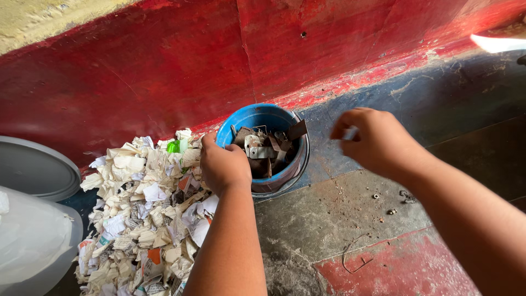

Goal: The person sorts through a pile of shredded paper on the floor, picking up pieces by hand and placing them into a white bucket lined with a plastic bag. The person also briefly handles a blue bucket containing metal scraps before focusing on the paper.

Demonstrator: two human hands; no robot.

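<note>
Head view, left hand (223, 166) gripping blue bucket (257, 118) rim, right hand (371, 140) hovering beside

The blue bucket (262, 143) stands hard against the red wall (164, 66) on its far side, so no passage lies behind it. To its left a heap of crumpled paper scraps (145, 214) crowds the floor up to the rim, with grey plastic containers (33, 219) further left. The left hand (222, 164) grips the left rim. To the right and near, the bare floor (339, 219) lies open, bar small bolts (383, 203).
</note>
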